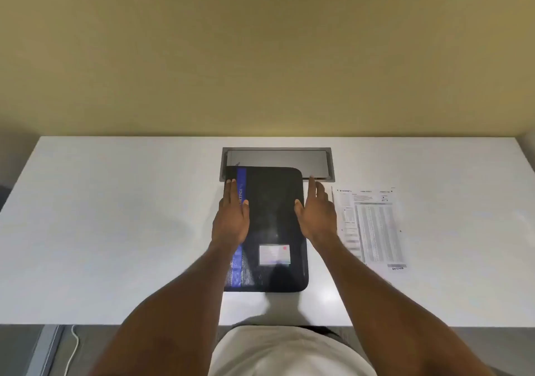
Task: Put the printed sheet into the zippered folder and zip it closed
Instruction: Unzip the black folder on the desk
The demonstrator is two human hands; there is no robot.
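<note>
A black zippered folder (273, 219) with a blue printed band down its left side and a small white label lies flat on the white desk (115, 231), closed. My left hand (231, 219) rests flat on the folder's left edge, fingers together and extended. Over the folder's right edge is my right hand (315, 210), fingers straight, thumb on the cover. The printed sheet (373, 228), covered in tables of fine text, lies flat on the desk just right of my right hand. Neither hand holds anything.
A grey metal cable hatch (318, 161) is set into the desk behind the folder, which overlaps its front edge. A beige wall stands behind the desk. A white cable (73, 346) hangs below the desk's front edge at left.
</note>
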